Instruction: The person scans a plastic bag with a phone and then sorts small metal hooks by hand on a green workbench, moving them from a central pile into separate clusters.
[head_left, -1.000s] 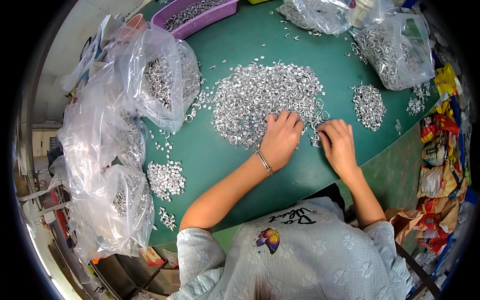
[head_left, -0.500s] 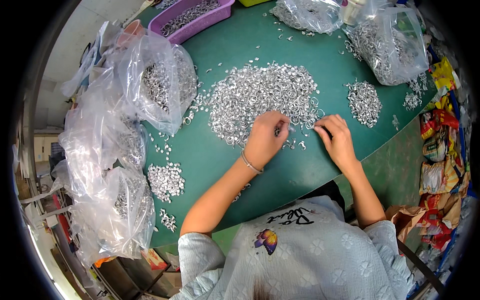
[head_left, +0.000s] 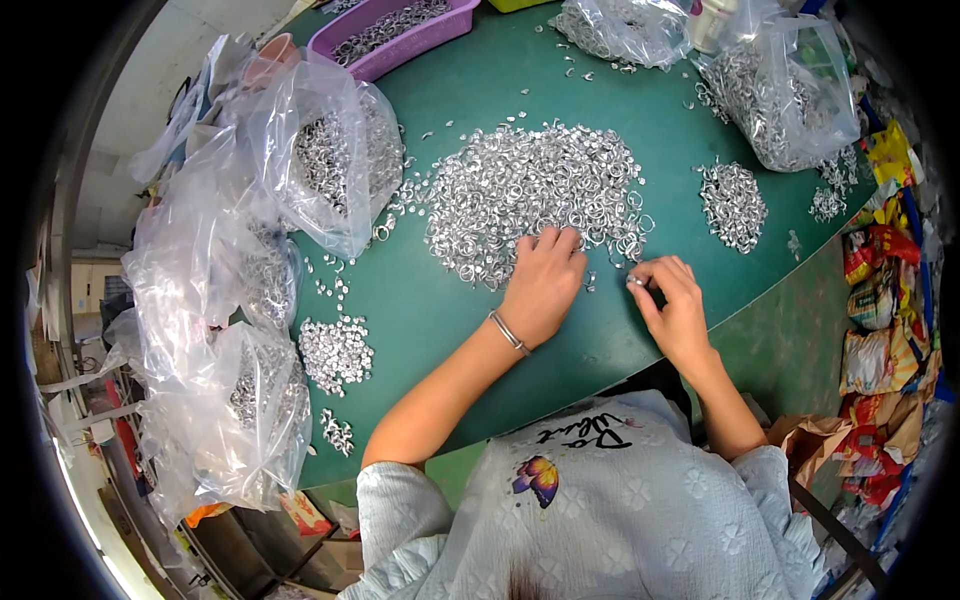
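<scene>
A broad heap of small silver metal rings [head_left: 530, 185] lies in the middle of the green table. My left hand [head_left: 545, 285], a silver bangle [head_left: 510, 333] at its wrist, rests palm down at the heap's near edge. Its fingers reach onto the rings, slightly apart; the thumb and palm are hidden. Just right of the heap, my right hand [head_left: 676, 305] pinches a small silver ring [head_left: 634, 281] between thumb and forefinger. A few loose pieces [head_left: 590, 282] lie between the two hands.
Smaller silver piles lie at right [head_left: 732, 207] and left [head_left: 336, 354]. Clear plastic bags of metal parts stand along the left side [head_left: 330, 170] and at the far right [head_left: 780, 100]. A purple basket [head_left: 400, 45] of rings is at the back. Colourful packaging [head_left: 870, 350] lies beyond the right edge.
My left hand has turned palm down, its fingers now over the heap's near edge. Fewer loose pieces show between the hands. My right hand has drawn slightly nearer, pinching a ring.
</scene>
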